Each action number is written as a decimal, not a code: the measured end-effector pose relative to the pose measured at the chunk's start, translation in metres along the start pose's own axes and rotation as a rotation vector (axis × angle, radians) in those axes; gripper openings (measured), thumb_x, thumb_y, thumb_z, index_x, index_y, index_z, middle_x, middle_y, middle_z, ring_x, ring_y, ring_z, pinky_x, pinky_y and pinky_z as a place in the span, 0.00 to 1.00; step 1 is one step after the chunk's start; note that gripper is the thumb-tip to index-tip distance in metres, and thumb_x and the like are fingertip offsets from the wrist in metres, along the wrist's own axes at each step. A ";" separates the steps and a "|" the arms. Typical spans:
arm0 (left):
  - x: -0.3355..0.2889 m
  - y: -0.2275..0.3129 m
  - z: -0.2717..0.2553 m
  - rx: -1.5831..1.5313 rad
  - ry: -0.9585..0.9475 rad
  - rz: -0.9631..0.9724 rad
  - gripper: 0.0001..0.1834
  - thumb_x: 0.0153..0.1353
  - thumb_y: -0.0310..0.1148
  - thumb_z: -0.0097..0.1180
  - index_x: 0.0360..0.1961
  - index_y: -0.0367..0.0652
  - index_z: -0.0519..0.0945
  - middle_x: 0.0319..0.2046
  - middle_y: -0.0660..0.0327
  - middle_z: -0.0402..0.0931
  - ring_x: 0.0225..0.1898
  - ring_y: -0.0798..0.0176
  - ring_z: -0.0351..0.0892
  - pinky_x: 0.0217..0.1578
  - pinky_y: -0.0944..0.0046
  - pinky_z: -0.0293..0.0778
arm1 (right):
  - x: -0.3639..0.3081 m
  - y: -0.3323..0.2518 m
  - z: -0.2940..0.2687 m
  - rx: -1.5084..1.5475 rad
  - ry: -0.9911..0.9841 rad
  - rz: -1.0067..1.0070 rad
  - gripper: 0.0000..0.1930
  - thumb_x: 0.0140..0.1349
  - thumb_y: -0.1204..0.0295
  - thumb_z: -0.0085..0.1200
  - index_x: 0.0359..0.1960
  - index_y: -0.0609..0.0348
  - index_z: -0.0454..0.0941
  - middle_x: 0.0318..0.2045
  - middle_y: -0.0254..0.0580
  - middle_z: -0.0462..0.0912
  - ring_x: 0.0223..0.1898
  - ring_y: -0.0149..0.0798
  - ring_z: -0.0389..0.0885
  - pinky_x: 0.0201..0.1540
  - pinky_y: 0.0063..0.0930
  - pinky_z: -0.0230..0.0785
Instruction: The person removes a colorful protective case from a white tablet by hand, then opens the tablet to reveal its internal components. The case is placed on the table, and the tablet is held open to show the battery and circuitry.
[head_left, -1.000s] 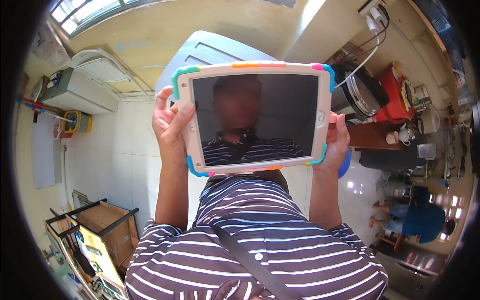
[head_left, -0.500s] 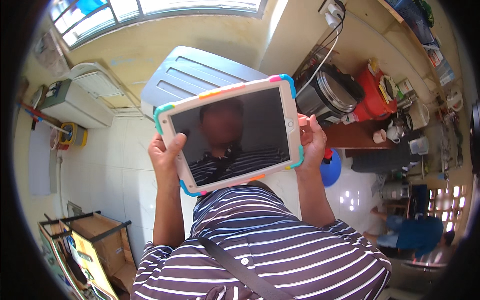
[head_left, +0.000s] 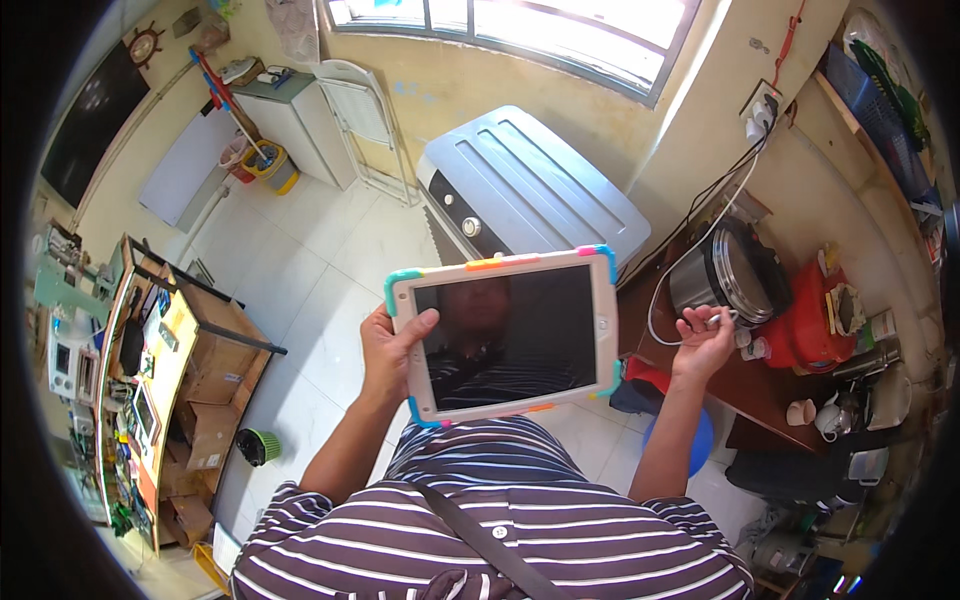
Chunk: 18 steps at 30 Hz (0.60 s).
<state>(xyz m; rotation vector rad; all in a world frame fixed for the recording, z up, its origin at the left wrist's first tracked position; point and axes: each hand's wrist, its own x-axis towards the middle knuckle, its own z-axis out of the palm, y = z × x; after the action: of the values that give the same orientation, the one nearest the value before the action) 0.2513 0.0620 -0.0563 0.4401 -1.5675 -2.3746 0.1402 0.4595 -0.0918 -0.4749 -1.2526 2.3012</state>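
A tablet point(head_left: 510, 340) in a pale case with coloured corner bumpers is in my left hand point(head_left: 392, 350). The thumb of that hand lies over the front edge and its fingers go behind. The screen is dark and reflects me and my striped shirt. My right hand point(head_left: 705, 348) is apart from the tablet, off to its right, palm up with curled fingers. Between those fingertips is the end of a white charging cable point(head_left: 652, 312), which loops up to a wall socket point(head_left: 760, 115).
Behind the tablet stands a grey-blue ribbed-top appliance point(head_left: 540, 180). At right, a brown table point(head_left: 740, 390) bears a steel cooker point(head_left: 725, 275) and a red container point(head_left: 815, 315). A blue round object point(head_left: 697, 445) is under my right forearm. A cluttered shelf desk point(head_left: 200, 330) stands at left.
My right hand has moved away from the tablet's right edge, out to the right with the cable end. My left hand still holds the tablet. The view has turned, shifting the room.
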 end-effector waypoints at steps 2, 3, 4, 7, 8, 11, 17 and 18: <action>-0.010 0.008 -0.004 0.041 0.050 -0.017 0.18 0.60 0.26 0.71 0.49 0.31 0.81 0.40 0.50 0.87 0.37 0.61 0.88 0.41 0.60 0.85 | 0.005 0.016 -0.019 0.005 -0.102 0.099 0.14 0.75 0.60 0.50 0.34 0.53 0.77 0.27 0.39 0.84 0.29 0.39 0.89 0.26 0.30 0.83; -0.014 0.009 -0.009 0.124 0.077 -0.033 0.17 0.61 0.26 0.70 0.49 0.30 0.81 0.39 0.49 0.86 0.37 0.60 0.88 0.41 0.60 0.86 | -0.002 0.025 -0.024 -0.039 -0.122 0.145 0.15 0.74 0.58 0.52 0.33 0.53 0.78 0.25 0.40 0.84 0.28 0.40 0.89 0.26 0.31 0.83; -0.014 0.010 -0.008 0.118 0.089 -0.014 0.17 0.61 0.25 0.70 0.48 0.30 0.81 0.39 0.49 0.86 0.37 0.59 0.88 0.41 0.60 0.86 | -0.006 0.039 -0.030 -0.040 -0.134 0.204 0.15 0.74 0.58 0.52 0.34 0.53 0.79 0.25 0.40 0.85 0.27 0.41 0.89 0.26 0.32 0.83; -0.017 0.016 -0.006 0.137 0.122 0.022 0.17 0.61 0.26 0.69 0.48 0.29 0.81 0.39 0.48 0.86 0.36 0.59 0.88 0.40 0.60 0.86 | -0.026 0.086 -0.054 -0.074 -0.061 0.424 0.13 0.72 0.58 0.55 0.36 0.54 0.80 0.28 0.40 0.87 0.28 0.40 0.89 0.27 0.33 0.82; -0.020 0.020 -0.007 0.154 0.147 0.029 0.17 0.62 0.27 0.69 0.49 0.29 0.80 0.40 0.48 0.85 0.36 0.58 0.88 0.40 0.60 0.86 | -0.033 0.106 -0.065 -0.052 -0.034 0.455 0.13 0.72 0.58 0.56 0.36 0.53 0.80 0.29 0.39 0.88 0.30 0.40 0.90 0.28 0.34 0.82; -0.024 0.029 -0.005 0.168 0.138 0.025 0.19 0.61 0.29 0.70 0.49 0.29 0.80 0.40 0.48 0.85 0.36 0.58 0.88 0.40 0.59 0.86 | -0.051 0.125 -0.088 -0.071 0.065 0.546 0.13 0.72 0.57 0.55 0.37 0.53 0.80 0.30 0.39 0.88 0.32 0.41 0.90 0.30 0.34 0.82; -0.041 0.044 -0.038 0.129 0.206 0.045 0.21 0.61 0.31 0.72 0.50 0.30 0.80 0.40 0.47 0.86 0.36 0.59 0.89 0.39 0.60 0.87 | -0.023 0.157 -0.124 -0.333 -0.063 0.699 0.19 0.72 0.49 0.54 0.43 0.53 0.81 0.36 0.42 0.89 0.38 0.44 0.90 0.37 0.37 0.81; -0.044 0.045 -0.048 0.109 0.232 0.062 0.21 0.61 0.31 0.72 0.50 0.30 0.80 0.40 0.47 0.86 0.36 0.59 0.89 0.39 0.60 0.87 | -0.017 0.165 -0.123 -0.395 -0.082 0.742 0.21 0.72 0.48 0.53 0.45 0.54 0.81 0.38 0.44 0.89 0.40 0.44 0.90 0.39 0.39 0.80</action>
<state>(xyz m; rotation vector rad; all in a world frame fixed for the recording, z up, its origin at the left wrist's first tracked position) 0.3125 0.0211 -0.0277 0.6539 -1.5830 -2.1135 0.1776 0.4567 -0.2955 -1.1534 -1.8103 2.6586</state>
